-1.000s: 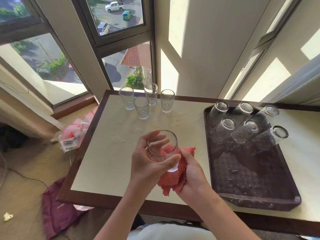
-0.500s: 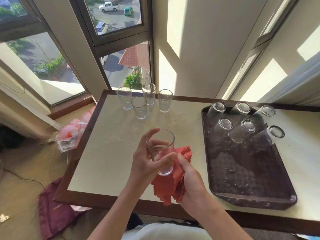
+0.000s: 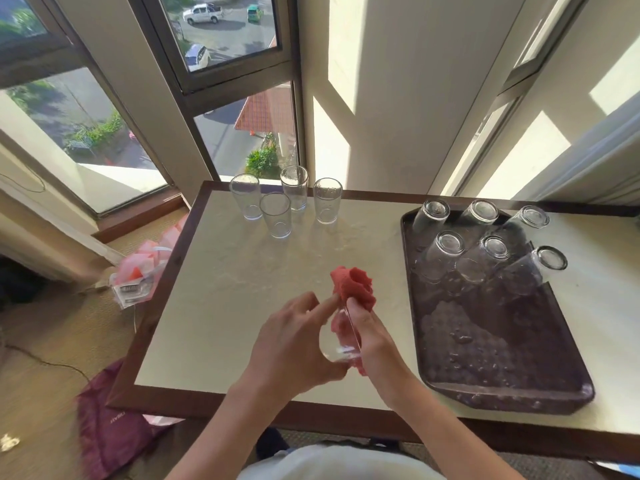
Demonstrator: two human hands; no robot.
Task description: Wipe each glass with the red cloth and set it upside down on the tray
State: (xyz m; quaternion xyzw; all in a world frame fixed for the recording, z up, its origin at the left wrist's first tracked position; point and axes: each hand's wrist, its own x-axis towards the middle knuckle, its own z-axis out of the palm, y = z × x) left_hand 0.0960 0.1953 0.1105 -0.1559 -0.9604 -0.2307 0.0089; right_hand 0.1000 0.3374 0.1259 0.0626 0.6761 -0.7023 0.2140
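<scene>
Head view showed the left hand (image 3: 294, 344) gripping a glass (image 3: 341, 336) above the table (image 3: 225, 306), while the right hand (image 3: 375, 344) held the cloth (image 3: 353, 285) stuffed into it. Six glasses (image 3: 485, 251) stood inverted on the tray (image 3: 502, 341), four (image 3: 284, 202) upright.

Cream-topped table (image 3: 221, 306) with four upright glasses (image 3: 275, 216) and tray (image 3: 502, 398)

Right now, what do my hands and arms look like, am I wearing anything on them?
Both forearms are bare up to the frame's lower edge: no sleeves in view. The left hand and right hand show no gloves, rings, watch or bracelet. A white garment covers your torch at the bottom edge.
</scene>
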